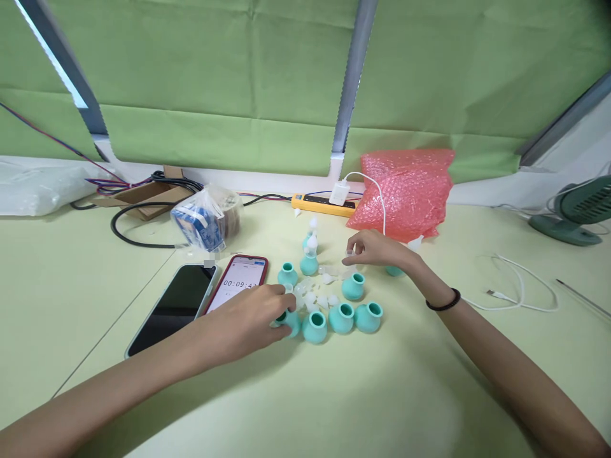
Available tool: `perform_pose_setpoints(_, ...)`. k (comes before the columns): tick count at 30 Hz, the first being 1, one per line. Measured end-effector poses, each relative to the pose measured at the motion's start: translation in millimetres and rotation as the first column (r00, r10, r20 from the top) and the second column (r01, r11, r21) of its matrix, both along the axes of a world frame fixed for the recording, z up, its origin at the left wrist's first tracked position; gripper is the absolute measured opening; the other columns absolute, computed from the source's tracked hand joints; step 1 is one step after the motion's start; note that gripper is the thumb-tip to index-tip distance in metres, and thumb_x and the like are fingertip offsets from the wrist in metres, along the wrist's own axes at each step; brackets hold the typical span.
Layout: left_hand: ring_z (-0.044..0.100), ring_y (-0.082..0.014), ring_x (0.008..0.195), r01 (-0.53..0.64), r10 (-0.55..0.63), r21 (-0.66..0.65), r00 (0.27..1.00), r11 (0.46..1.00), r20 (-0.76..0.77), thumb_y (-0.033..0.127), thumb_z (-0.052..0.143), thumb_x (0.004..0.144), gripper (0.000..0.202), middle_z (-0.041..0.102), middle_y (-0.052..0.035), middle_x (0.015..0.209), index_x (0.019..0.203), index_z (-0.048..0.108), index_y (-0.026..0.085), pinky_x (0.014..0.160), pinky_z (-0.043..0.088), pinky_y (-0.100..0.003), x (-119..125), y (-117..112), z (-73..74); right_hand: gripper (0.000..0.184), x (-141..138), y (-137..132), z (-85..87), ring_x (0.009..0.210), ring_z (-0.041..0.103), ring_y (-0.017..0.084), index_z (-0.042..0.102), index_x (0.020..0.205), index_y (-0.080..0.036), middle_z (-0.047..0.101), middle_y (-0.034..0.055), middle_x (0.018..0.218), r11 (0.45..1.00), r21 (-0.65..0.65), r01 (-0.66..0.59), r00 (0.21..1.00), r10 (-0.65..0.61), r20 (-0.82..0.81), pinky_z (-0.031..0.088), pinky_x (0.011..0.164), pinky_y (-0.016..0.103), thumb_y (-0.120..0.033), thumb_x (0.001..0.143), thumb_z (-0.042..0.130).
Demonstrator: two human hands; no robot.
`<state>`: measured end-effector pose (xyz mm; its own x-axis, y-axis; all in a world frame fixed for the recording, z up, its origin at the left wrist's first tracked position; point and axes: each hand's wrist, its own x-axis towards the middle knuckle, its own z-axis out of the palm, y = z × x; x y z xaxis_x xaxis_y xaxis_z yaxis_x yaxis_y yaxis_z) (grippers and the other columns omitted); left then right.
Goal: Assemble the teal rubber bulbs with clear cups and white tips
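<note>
My left hand [265, 312] is closed around a small teal rubber bulb [293, 324] at the left end of the front row, its fingers partly hiding the bulb. My right hand [370, 247] is closed in a pinch on a small translucent nozzle piece [351, 254], mostly hidden by the fingers. Between the hands lies a loose pile of white translucent nozzle tips [312, 299]. Several open-necked teal bulbs stand around it, such as one in the front row [315, 327] and one behind [353, 287]. A bulb at the back [309, 264] has a white tip in its neck.
A phone showing a timer [241, 277] and a dark-screened phone [174, 308] lie left. Behind are a bagged blue pack [203, 219], a yellow power strip [315, 205] and red bubble wrap [405, 194]. A white cable [520, 286] and green fan [573, 210] are right.
</note>
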<state>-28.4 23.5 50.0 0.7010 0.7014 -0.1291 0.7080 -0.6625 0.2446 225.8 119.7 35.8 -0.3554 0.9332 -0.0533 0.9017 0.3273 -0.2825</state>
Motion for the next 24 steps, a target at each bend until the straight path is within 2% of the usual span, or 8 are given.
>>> perform_pose_setpoints(4,0.054,-0.0163,0.067,0.006,-0.006,0.007,0.999,1.0,0.036,0.021,0.041,0.079,0.018,0.054,-0.0045,0.083,0.092,0.054,0.018,0.055,0.036,-0.025,-1.0,1.2,-2.5,0.025,-3.4,-0.3,-2.3,0.063,0.054,0.016,0.061,0.072,-0.016,0.061,0.0052,0.07,0.997,0.065,0.03,0.999,-0.029,-0.018,0.033,0.049,0.023,-0.04,0.065,0.059)
perform_pose_setpoints(9,0.055,-0.0174,0.074,0.014,-0.015,0.013,0.995,1.0,0.094,0.018,0.044,0.077,0.023,0.054,-0.0046,0.088,0.098,0.053,0.019,0.062,0.039,-0.026,0.3,4.5,-5.3,0.025,-1.8,1.5,-7.3,0.06,0.055,0.016,0.063,0.07,-0.016,0.062,0.0045,0.068,0.999,0.05,-0.001,0.999,0.003,-0.039,0.034,0.05,0.023,-0.039,0.062,0.062)
perform_pose_setpoints(15,0.055,-0.0178,0.068,-0.012,0.01,0.053,0.999,0.999,0.045,0.017,0.044,0.076,0.022,0.053,-0.0053,0.085,0.094,0.056,0.018,0.058,0.04,-0.026,-1.3,6.0,-6.8,0.024,-0.4,1.9,-7.0,0.057,0.054,0.014,0.061,0.067,-0.015,0.061,0.0041,0.066,0.996,0.084,-0.029,0.991,0.04,-0.125,0.036,0.05,0.023,-0.039,0.062,0.062)
perform_pose_setpoints(17,0.055,-0.017,0.069,-0.005,0.0,0.059,0.997,0.998,0.082,0.016,0.045,0.075,0.025,0.053,-0.0057,0.088,0.098,0.054,0.018,0.059,0.04,-0.026,-0.5,6.4,-7.6,0.027,-5.1,-1.5,-4.0,0.06,0.054,0.015,0.061,0.075,-0.015,0.061,0.0047,0.071,0.991,0.129,-0.028,0.983,0.051,-0.177,0.038,0.053,0.024,-0.04,0.064,0.061)
perform_pose_setpoints(20,0.054,-0.0159,0.07,-0.013,0.007,0.037,0.988,0.999,0.155,0.017,0.045,0.076,0.025,0.053,-0.0057,0.09,0.099,0.053,0.018,0.06,0.041,-0.025,0.8,9.3,-7.6,0.042,-18.1,-11.6,1.3,0.066,0.053,0.014,0.055,0.098,-0.016,0.059,0.0056,0.084,0.976,0.215,-0.016,0.961,0.075,-0.267,0.04,0.058,0.025,-0.043,0.067,0.058)
perform_pose_setpoints(24,0.052,-0.0147,0.071,-0.017,0.025,-0.032,0.97,0.999,0.242,0.021,0.046,0.075,0.018,0.055,-0.0033,0.086,0.091,0.055,0.018,0.061,0.042,-0.023,0.6,15.2,-8.0,0.05,-38.9,-26.4,-0.2,0.066,0.05,0.013,0.051,0.108,-0.018,0.056,0.0024,0.081,0.963,0.267,-0.045,0.927,0.14,-0.348,0.041,0.06,0.024,-0.045,0.067,0.058)
